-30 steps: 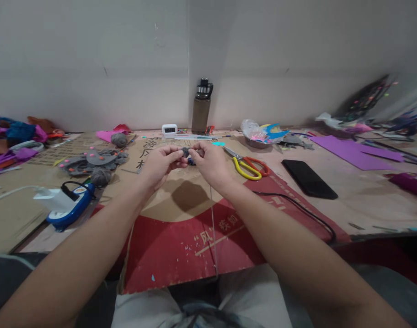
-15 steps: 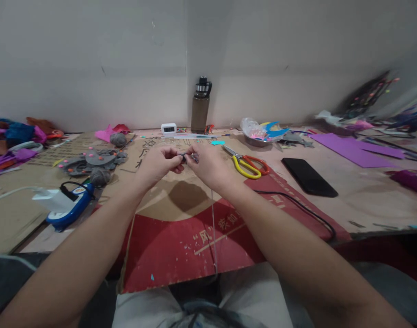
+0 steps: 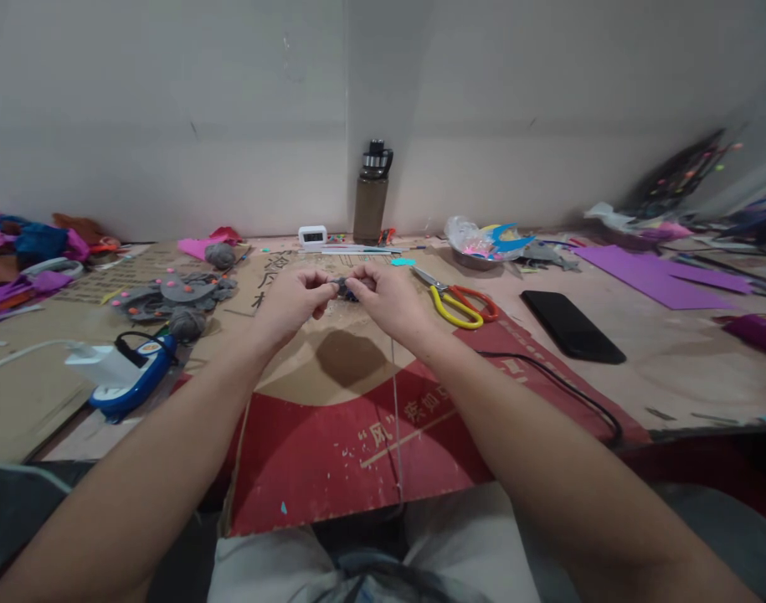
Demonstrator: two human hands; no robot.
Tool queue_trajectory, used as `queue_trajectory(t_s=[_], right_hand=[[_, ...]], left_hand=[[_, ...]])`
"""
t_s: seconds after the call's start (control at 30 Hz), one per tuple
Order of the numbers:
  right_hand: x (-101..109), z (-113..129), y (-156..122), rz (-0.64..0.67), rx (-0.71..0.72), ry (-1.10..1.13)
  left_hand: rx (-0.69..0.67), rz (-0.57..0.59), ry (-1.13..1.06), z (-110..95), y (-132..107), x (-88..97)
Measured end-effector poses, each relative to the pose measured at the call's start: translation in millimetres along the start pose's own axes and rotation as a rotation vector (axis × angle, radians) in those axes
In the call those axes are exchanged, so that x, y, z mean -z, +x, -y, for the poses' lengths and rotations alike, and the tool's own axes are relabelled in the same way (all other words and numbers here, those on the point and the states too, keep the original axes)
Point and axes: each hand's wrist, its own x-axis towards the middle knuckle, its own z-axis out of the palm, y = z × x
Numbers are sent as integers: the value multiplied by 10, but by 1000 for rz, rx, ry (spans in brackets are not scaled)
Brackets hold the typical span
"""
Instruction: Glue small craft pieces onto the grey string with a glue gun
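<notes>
Both hands meet above the cardboard sheet (image 3: 307,477), each in a pinch. Between the fingertips sits a small dark grey piece (image 3: 343,286), soft-looking and too small to make out fully. My left hand (image 3: 298,301) grips its left side with thumb and forefinger. On the other side, my right hand (image 3: 383,300) pinches it and hides part of it. A thin grey strand (image 3: 395,402) runs from under the right hand down over the sheet's front edge. Scissors (image 3: 454,301) with one yellow and one red-orange handle lie open just right of the right hand.
A black phone (image 3: 571,327) and a dark cable (image 3: 558,381) lie on the right. Leftward are grey yarn balls (image 3: 187,324), grey pieces with pink dots (image 3: 175,291) and a blue power strip (image 3: 131,389). A bottle (image 3: 371,197) and small clock (image 3: 312,237) stand behind.
The fingers have shifted slightly around the small piece, and more of it shows between them. The whole view has moved a little; the objects on the table stay put.
</notes>
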Motion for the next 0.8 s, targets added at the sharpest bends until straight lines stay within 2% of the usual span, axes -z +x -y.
queue_trajectory(t_s=[0.13,0.23,0.47,0.67,0.8], right_hand=[[66,28,3,5,-41,-79],[113,51,1,41,-19,-129],[137,118,-33,150,66,-297],[98,99,-51,164,109,-402],[71,104,-61,139,130,-359]], left_hand=[[72,126,-103,-35,10,57],[122,202,-143,-36,34,126],[-18,160,283,-98,-28,112],[-111,127,456,-78,-45,69],[-139,56,535,-48,-37,25]])
